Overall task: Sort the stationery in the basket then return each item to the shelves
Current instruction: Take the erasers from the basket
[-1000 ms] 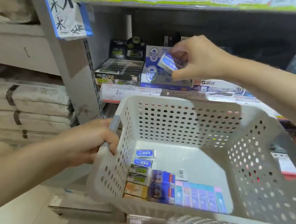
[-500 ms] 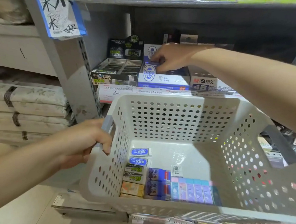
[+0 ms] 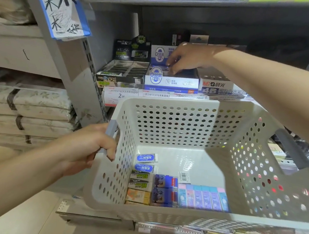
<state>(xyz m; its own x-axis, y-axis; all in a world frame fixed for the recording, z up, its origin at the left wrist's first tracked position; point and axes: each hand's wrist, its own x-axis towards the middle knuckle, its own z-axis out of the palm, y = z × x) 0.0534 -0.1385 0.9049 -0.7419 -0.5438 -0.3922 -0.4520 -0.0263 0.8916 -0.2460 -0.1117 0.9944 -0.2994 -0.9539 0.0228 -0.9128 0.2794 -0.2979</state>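
Lying crosswise in basket (image 3: 169,101): erasers (image 3: 146,158)

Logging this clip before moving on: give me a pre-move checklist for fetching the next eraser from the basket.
1. Left hand grips the basket handle: ok.
2. Right hand is over the blue and white display box: ok.
3. Eraser released into that box: cannot tell, fingers hide it.
4. Matching blue erasers left in basket: ok, two visible.
5. Basket floor reachable from above: ok.
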